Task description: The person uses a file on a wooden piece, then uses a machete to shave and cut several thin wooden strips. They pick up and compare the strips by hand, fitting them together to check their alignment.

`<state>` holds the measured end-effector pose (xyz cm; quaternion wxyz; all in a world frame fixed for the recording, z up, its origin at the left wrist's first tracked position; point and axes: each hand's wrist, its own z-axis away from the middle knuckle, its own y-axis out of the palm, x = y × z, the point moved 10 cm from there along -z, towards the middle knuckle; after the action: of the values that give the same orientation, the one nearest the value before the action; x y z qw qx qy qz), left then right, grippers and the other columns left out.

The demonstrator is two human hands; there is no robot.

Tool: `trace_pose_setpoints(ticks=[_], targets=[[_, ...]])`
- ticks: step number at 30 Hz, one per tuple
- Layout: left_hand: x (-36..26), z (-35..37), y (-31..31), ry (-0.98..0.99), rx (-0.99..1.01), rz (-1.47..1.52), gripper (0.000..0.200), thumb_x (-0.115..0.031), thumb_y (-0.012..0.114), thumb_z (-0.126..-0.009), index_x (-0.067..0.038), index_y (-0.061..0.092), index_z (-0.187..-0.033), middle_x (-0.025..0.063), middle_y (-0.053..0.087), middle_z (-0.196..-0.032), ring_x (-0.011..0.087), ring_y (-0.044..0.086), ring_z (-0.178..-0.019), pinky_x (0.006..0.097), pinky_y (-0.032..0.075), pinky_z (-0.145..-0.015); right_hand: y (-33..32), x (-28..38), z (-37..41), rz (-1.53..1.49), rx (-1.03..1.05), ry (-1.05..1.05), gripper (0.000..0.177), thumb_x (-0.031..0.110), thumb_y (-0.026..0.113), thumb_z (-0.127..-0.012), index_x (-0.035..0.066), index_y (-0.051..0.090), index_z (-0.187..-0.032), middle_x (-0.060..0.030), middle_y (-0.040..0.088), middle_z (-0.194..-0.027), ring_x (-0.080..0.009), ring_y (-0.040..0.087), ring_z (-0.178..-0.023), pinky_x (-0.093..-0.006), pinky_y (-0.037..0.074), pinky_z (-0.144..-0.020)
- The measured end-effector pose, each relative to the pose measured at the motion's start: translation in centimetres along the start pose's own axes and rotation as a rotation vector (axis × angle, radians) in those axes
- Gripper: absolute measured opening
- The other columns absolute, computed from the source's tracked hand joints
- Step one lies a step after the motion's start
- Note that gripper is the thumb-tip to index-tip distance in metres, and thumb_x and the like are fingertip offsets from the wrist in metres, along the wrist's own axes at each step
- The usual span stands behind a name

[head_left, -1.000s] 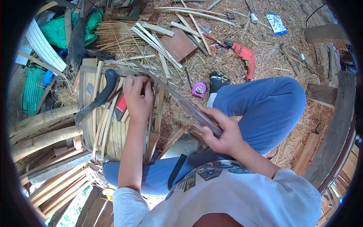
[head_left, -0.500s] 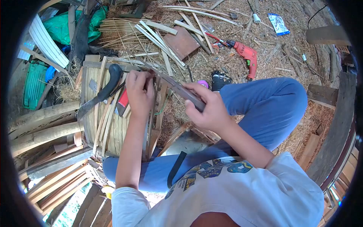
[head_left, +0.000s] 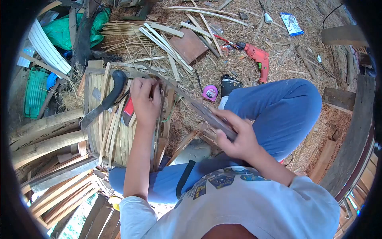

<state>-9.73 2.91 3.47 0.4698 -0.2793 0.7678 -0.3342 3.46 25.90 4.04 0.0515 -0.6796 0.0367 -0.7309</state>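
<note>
My right hand (head_left: 238,137) is wrapped round the dark handle end of a long narrow saw-like tool (head_left: 199,108), whose thin end reaches up-left to the slatted wooden bench. On the bench's upper right edge my left hand (head_left: 145,97) has its fingers curled and pressed down; what lies beneath them is hidden. A large knife with a black handle (head_left: 115,89) rests on the slatted bench (head_left: 93,137), left of my left hand. Beside that hand lies a red and dark object (head_left: 128,108), partly covered by it.
A red drill (head_left: 258,57) and a pink tape measure (head_left: 210,92) lie on the shaving-covered ground. Thin wood strips (head_left: 167,46) and a brown board (head_left: 189,44) are beyond the bench. My bent leg (head_left: 274,115) is at the right.
My right hand has moved down and to the right, drawing the long tool with it. The pink tape measure now shows fully. My left hand has hardly moved.
</note>
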Motion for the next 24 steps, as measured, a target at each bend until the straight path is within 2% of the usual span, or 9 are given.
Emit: trace_pose_setpoints(ticks=[2,4,5,9,16,19,22,23,24], targets=[[-0.2,-0.3,0.0,0.023,0.024,-0.018,0.016,0.008,0.073,-0.083,-0.001,0.069,-0.096,0.0133,0.057,-0.09,0.0339,0.057,-0.089,0.043,0.047,-0.08,0.5,-1.1,0.1,0.021,0.016,0.022,0.05,0.012,0.07,-0.091,-0.001,0.065,-0.139,-0.0169,0.078,-0.102,-0.0189,0.078,-0.087,-0.0354,0.06,-0.08],[-0.3,0.1,-0.3,0.009,0.023,-0.026,0.016,0.008,0.073,-0.083,-0.001,0.069,-0.095,0.0133,0.057,-0.09,0.0337,0.057,-0.088,0.0431,0.047,-0.08,3.1,-1.2,-4.2,0.08,0.069,0.049,0.052,0.012,0.07,-0.091,-0.001,0.064,-0.141,-0.0166,0.078,-0.103,-0.0185,0.078,-0.088,-0.0348,0.06,-0.081],[-0.1,0.1,-0.3,-0.008,0.002,-0.025,0.016,0.008,0.073,-0.083,-0.001,0.069,-0.095,0.0133,0.057,-0.09,0.0337,0.057,-0.088,0.0432,0.046,-0.08,3.7,-1.8,-5.3,0.032,0.11,0.125,0.054,0.014,0.07,-0.09,0.001,0.064,-0.143,-0.0171,0.079,-0.105,-0.0206,0.079,-0.089,-0.0347,0.061,-0.083],[0.0,0.1,-0.2,-0.009,-0.015,-0.049,0.015,0.008,0.073,-0.083,-0.001,0.069,-0.094,0.0132,0.057,-0.09,0.0336,0.057,-0.087,0.0432,0.046,-0.079,0.1,-0.8,-0.3,0.038,0.043,0.073,0.054,0.016,0.073,-0.089,0.005,0.066,-0.141,-0.0172,0.079,-0.095,-0.0311,0.08,-0.085,-0.038,0.063,-0.077],[0.5,-0.2,-0.3,-0.028,-0.008,-0.033,0.013,0.007,0.073,-0.084,-0.001,0.068,-0.093,0.013,0.056,-0.089,0.0337,0.057,-0.088,0.0431,0.046,-0.08,3.2,-1.4,-4.7,0.02,0.003,-0.008,0.054,0.017,0.073,-0.087,0.005,0.066,-0.14,-0.0171,0.078,-0.095,-0.0298,0.081,-0.079,-0.0375,0.063,-0.077],[0.0,0.0,-0.1,0.0,-0.006,-0.057,0.013,0.007,0.073,-0.084,-0.001,0.068,-0.094,0.0131,0.056,-0.089,0.0337,0.056,-0.088,0.0434,0.046,-0.08,0.0,-0.5,-0.3,0.055,0.018,0.055,0.054,0.017,0.074,-0.087,0.004,0.066,-0.139,-0.0185,0.078,-0.095,-0.0307,0.08,-0.079,-0.0373,0.062,-0.076],[-0.2,0.2,0.2,0.05,0.007,-0.066,0.014,0.006,0.074,-0.084,-0.002,0.068,-0.094,0.013,0.055,-0.089,0.0335,0.056,-0.087,0.0436,0.046,-0.079,0.1,-0.1,-0.8,0.069,-0.001,0.03,0.054,0.018,0.074,-0.087,0.002,0.065,-0.138,-0.0195,0.078,-0.095,-0.031,0.08,-0.078,-0.0374,0.062,-0.074],[-0.3,0.0,0.1,0.048,0.01,-0.066,0.014,0.006,0.074,-0.084,-0.002,0.068,-0.094,0.0129,0.055,-0.089,0.0334,0.056,-0.087,0.0437,0.046,-0.079,1.6,-1.3,-2.1,0.008,0.077,0.149,0.052,0.014,0.071,-0.09,0.003,0.066,-0.141,-0.0149,0.078,-0.098,-0.0187,0.079,-0.085,-0.0321,0.06,-0.078],[-0.3,-0.1,-0.1,0.042,0.01,-0.07,0.014,0.006,0.074,-0.084,-0.002,0.068,-0.095,0.0128,0.055,-0.089,0.0333,0.056,-0.087,0.0437,0.045,-0.079,2.4,-1.4,-3.3,0.025,0.093,0.143,0.052,0.014,0.07,-0.09,0.003,0.066,-0.141,-0.015,0.078,-0.098,-0.0184,0.079,-0.085,-0.0319,0.06,-0.079]])
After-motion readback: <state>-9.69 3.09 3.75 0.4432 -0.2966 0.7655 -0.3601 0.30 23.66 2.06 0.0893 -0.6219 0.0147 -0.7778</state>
